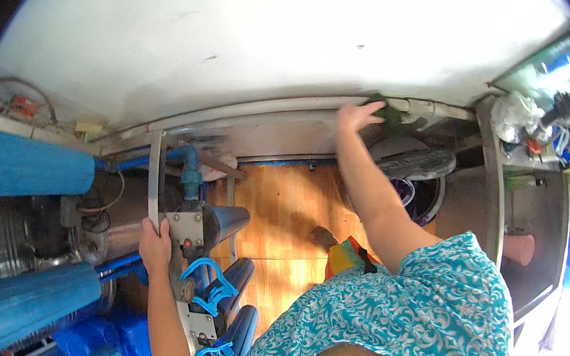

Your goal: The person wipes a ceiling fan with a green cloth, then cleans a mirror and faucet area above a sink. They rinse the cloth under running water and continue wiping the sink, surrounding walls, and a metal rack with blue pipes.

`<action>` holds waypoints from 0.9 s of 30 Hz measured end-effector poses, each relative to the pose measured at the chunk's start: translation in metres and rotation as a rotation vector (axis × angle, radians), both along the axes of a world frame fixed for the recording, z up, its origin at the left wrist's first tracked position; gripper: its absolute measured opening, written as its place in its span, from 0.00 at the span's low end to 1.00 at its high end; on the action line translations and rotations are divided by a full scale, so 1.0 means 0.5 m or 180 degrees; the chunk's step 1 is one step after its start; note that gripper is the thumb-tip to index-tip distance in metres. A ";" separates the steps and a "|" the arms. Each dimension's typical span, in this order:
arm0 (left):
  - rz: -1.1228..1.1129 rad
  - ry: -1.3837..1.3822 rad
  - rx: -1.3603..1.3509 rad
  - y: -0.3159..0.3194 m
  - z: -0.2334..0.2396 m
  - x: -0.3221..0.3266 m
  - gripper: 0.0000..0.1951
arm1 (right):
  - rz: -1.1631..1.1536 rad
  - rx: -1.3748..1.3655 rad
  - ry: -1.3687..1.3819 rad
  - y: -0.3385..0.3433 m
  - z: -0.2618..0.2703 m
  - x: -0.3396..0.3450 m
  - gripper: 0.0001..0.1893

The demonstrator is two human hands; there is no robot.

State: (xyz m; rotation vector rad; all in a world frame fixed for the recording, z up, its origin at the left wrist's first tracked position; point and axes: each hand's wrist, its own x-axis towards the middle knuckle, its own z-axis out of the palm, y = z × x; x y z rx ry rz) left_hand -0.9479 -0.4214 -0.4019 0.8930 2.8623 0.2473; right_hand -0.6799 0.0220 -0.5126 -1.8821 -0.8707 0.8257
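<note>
My left hand is closed around the upright metal bar of a frame at the left. Beside it, a metal plate with bolts and a small red button or light carries a dark blue cylinder. My right hand reaches up to the pale pipe along the wall. Its fingers are spread next to a dark green, cloth-like thing, blurred at the pipe. Whether the fingertips touch it is unclear.
Blue cylinders and blue plastic wrenches are at the left. Wood-patterned flooring lies below. Right of my arm are a round grey-black object and a dark tub. A metal sink holds a pink cup.
</note>
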 end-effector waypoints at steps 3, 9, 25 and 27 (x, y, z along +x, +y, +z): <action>-0.0057 0.0001 0.0060 0.000 0.007 0.003 0.20 | 0.0551 -0.0086 0.0779 -0.124 0.007 -0.190 0.46; 0.0054 -0.0103 0.0171 0.008 0.028 0.017 0.19 | 0.2223 0.1380 0.0278 -0.289 -0.053 -0.173 0.44; 0.0152 0.0019 0.0113 0.006 0.023 0.011 0.27 | 0.5889 0.3639 -0.3772 -0.114 -0.239 -0.464 0.32; 0.0152 0.0087 0.0141 0.004 0.025 0.012 0.26 | 0.5730 0.4087 -0.4417 -0.150 -0.222 -0.550 0.32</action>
